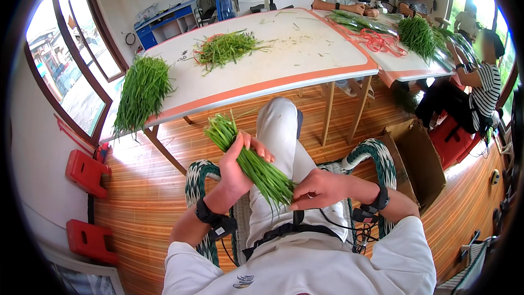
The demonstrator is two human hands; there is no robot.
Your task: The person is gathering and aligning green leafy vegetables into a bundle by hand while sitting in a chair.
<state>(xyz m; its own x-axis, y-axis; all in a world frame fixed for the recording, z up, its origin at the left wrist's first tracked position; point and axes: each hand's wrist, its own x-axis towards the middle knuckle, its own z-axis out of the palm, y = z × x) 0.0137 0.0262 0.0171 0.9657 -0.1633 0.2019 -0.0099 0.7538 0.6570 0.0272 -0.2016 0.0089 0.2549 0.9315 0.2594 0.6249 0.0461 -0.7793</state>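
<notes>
A bunch of long green chives lies slanted above my lap, its cut, paler ends at the upper left and its leafy tips at the lower right. My left hand is wrapped round the bunch from the left, thumb on top. At the leafy tips, my right hand has its thumb and fingers pinched together on the ends of some leaves. Beyond them stands a white table with an orange border. A thick pile of chives hangs over its left edge, and a looser heap of chives lies farther back.
I sit in a woven armchair. An open cardboard box stands on the floor at right. Red stools are along the left wall. Several people sit at a second table holding red ribbons and more chives.
</notes>
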